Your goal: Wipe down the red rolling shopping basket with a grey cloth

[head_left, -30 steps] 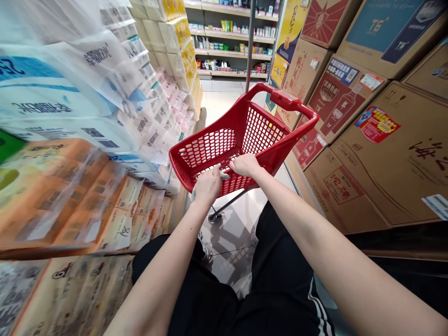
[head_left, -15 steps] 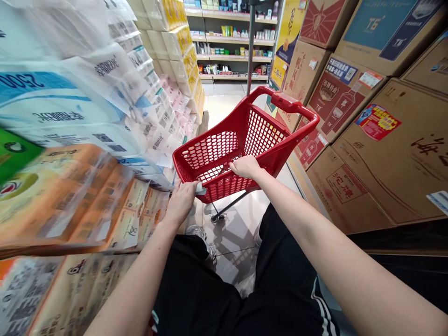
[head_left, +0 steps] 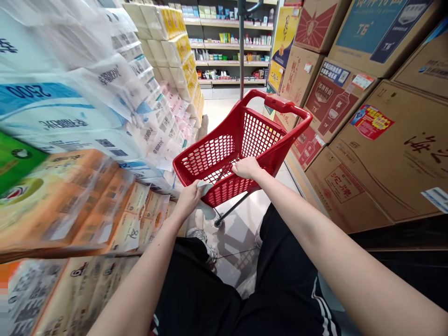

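Note:
A red plastic shopping cart (head_left: 227,144) with perforated basket walls stands at an angle in front of me, its handle on the far right. My left hand (head_left: 188,198) is closed on a pale grey-green cloth (head_left: 207,211) at the cart's near left corner. Part of the cloth lies over the rim and part hangs down outside it. My right hand (head_left: 246,167) is wrapped round the near side rim, fingers curled over to the inside, with the fingertips partly hidden. Through its mesh, the basket floor shows nothing lying on it.
Packs of tissue paper (head_left: 84,116) are piled high close on the left, with orange packs (head_left: 80,196) lower down. Stacked cardboard cartons (head_left: 378,154) line the right. A metal pole (head_left: 241,56) rises behind the cart. Stocked shelves (head_left: 231,63) stand at the back.
The cart appears slightly further left and lower at its handle end. My left hand has shifted a little down, and more of the cloth shows. My right hand keeps its grip on the rim.

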Motion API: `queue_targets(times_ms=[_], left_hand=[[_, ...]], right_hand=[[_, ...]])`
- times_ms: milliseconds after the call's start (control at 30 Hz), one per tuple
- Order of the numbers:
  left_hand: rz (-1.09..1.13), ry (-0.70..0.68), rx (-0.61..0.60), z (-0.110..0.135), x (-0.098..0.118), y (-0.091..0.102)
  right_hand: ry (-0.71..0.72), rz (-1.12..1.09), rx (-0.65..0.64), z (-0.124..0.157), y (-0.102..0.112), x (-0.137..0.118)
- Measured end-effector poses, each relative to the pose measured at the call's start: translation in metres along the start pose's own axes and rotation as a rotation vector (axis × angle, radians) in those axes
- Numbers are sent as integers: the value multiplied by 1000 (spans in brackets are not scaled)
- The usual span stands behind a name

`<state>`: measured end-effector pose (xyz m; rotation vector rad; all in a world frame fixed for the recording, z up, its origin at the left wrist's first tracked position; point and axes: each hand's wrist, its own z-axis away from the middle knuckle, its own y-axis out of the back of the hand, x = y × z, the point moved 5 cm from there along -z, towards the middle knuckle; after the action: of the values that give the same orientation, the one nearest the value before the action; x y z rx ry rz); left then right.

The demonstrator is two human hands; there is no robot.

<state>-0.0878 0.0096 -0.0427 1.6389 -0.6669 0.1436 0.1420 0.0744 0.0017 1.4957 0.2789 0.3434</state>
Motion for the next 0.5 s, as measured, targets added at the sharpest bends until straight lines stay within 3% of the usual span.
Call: queue_targets(times_ms=[200, 267, 333, 400, 500], left_hand=[[146, 127, 428, -31, -1, 30], [146, 120, 424, -41, -4, 28], [117, 81, 340, -43, -9, 19], [33, 44, 293, -33, -13, 8], [-93, 63, 346, -5, -20, 3]], right_hand=[[12, 22, 5, 4, 3, -3], [11, 20, 2, 5, 4, -3], [1, 13, -2, 5, 4, -2], [-5, 10, 2, 5, 4, -1], [4, 10, 12, 3, 2, -1]])
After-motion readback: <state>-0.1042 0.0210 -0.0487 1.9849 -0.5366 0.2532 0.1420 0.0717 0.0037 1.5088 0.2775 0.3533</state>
